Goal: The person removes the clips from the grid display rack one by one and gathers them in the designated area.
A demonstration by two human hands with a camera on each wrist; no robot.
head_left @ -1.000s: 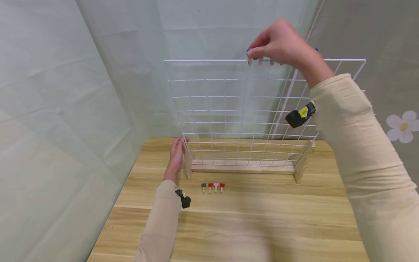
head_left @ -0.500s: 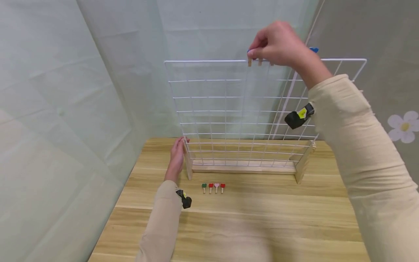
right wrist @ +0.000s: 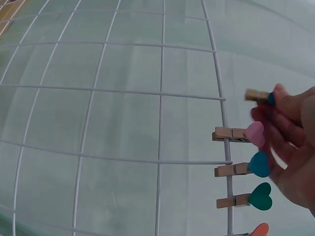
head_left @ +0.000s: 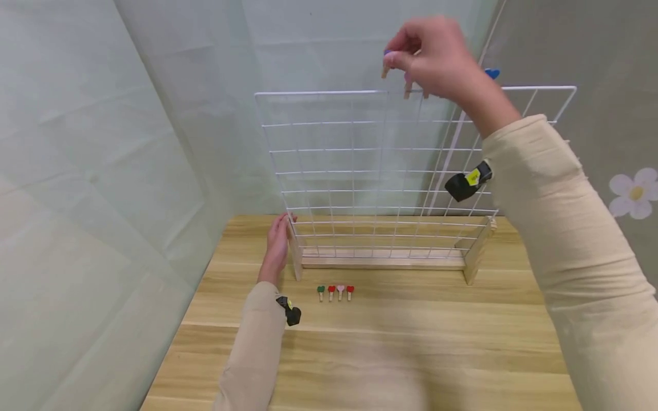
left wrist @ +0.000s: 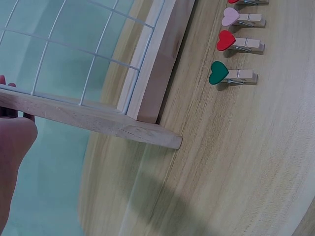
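- Person's right hand (head_left: pixel 437 57) is raised just above the top wire of a white wire grid panel (head_left: pixel 360 171), thumb & fingers pinching a small wooden clothespin w/ a blue heart (head_left: pixel 385 61); the peg hangs clear of the wire, not touching it.
- Right wrist view: same peg (right wrist: pixel 259 95) sits at the fingertips, apart from the panel's (right wrist: pixel 162 98) edge wire.
- Three more heart pegs are clipped in a row on that edge wire: pink (right wrist: pixel 241 133), blue (right wrist: pixel 246 167), dark teal (right wrist: pixel 248 198). A fourth, orange-red (right wrist: pixel 260 230), is cut off by the frame edge.
- Head view: another blue heart (head_left: pixel 492 73) peeks out behind the right hand, at the top wire.
- Left hand (head_left: pixel 277 248) lies flat w/ fingers straight against the left foot of the panel's wooden base (head_left: pixel 382 261), gripping nothing; left wrist view shows the fingers (left wrist: pixel 15 147) beside that wooden foot (left wrist: pixel 98 120).
- On the wooden table (head_left: pixel 411 342), just in front of the base, four heart pegs lie side by side: green (head_left: pixel 321 292), red (head_left: pixel 331 292), pink (head_left: pixel 340 292), red (head_left: pixel 349 292).
- Both arms are in cream sleeves, each w/ a small black camera at the wrist.
- Backdrop: pale green sheet at left & rear, grey cloth w/ a white flower print (head_left: pixel 629 193) at right.
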